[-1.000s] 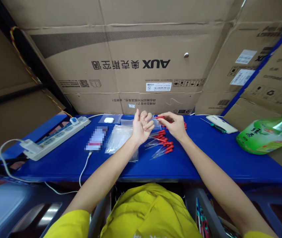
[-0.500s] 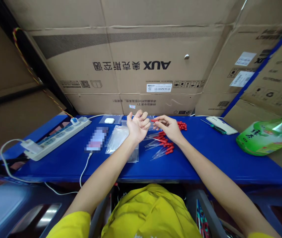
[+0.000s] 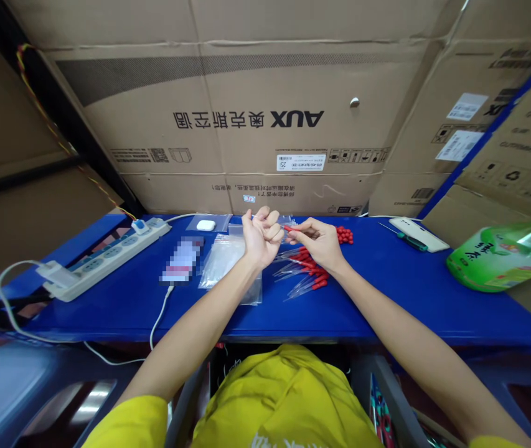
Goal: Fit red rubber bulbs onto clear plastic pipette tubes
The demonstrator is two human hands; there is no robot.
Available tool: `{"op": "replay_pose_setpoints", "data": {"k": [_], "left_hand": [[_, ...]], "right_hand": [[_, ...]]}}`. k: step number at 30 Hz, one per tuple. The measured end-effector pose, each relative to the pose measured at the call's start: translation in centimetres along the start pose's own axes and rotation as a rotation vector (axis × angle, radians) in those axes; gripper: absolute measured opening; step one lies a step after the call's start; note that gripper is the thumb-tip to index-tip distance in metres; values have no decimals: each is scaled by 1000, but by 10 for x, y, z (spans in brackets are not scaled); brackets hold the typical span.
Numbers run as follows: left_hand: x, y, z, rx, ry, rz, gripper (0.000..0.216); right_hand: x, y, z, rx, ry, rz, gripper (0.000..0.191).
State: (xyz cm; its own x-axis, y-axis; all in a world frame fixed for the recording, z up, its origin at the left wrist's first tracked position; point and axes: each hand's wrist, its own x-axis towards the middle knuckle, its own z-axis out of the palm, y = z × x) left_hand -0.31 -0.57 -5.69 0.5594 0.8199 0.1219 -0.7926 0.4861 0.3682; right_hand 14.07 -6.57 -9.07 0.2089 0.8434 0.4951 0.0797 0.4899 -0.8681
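My left hand [image 3: 261, 239] is raised palm-up over the blue table, its fingers curled inward. Whatever they enclose is hidden or too thin to see. Just right of it, my right hand [image 3: 320, 242] pinches a red rubber dropper bulb [image 3: 288, 228] between thumb and fingers, its end pointing at the left fingers. Below both hands lies a row of clear droppers with red bulbs [image 3: 309, 264], thin tips to the left. Loose red bulbs [image 3: 345, 234] are heaped behind my right hand. Clear zip bags [image 3: 221, 264] lie under my left wrist.
At the left are a power strip [image 3: 111, 255] with plugs and a phone [image 3: 182, 261] on a cable. A white case [image 3: 206, 225] lies behind. Right are a green screwdriver [image 3: 412, 241], a white phone-shaped object [image 3: 426, 236] and a green bottle [image 3: 498, 258]. Cardboard [image 3: 246, 81] walls the back.
My right hand has shifted very slightly, still pinching the red bulb near my left fingers. The view has moved a little; the things on the table lie as before.
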Motion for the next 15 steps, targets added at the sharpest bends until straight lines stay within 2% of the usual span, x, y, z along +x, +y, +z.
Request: {"op": "replay_pose_setpoints", "data": {"k": [7,15], "left_hand": [[-3,-2,3,-29,21,-4,42],[-4,-5,3,2,-31,-29,44]], "right_hand": [[-3,-1,2,-8,26,-34,28],[-4,-6,3,-73,35,-96,27]]}}
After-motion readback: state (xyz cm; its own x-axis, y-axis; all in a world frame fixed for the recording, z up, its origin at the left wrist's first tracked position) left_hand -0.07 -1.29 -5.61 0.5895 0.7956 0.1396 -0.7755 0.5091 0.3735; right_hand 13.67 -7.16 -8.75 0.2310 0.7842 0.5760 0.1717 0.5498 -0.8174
